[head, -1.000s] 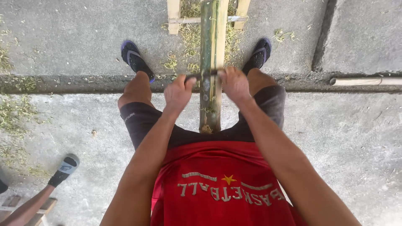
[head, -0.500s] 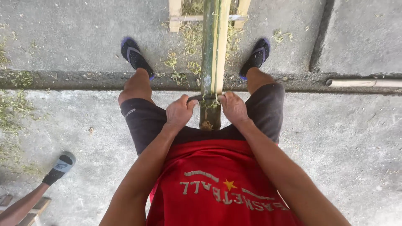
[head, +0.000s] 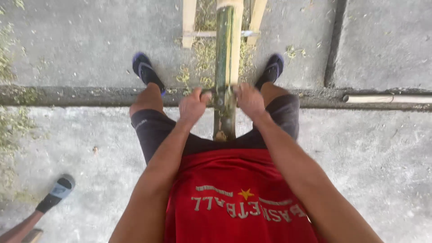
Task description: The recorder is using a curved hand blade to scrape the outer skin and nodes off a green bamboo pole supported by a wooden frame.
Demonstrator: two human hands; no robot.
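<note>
A long green bamboo pole [head: 227, 49] runs away from me between my legs, its near end over my dark shorts. Across it lies a two-handled scraping blade [head: 220, 95]. My left hand [head: 192, 106] is shut on the blade's left handle. My right hand [head: 249, 100] grips the right handle. Both hands sit close to the pole, one on each side. Part of the pole's upper face is pale where the green skin is shaved off.
A wooden frame [head: 190, 24] props the pole at the far end, with green shavings [head: 203, 58] on the concrete around it. A grey pipe [head: 387, 98] lies along the gutter at right. Another person's foot in a sandal [head: 56, 192] stands at lower left.
Both hands slid the blade toward me along the pole and have pushed it a little away again. The other person's foot has moved slightly.
</note>
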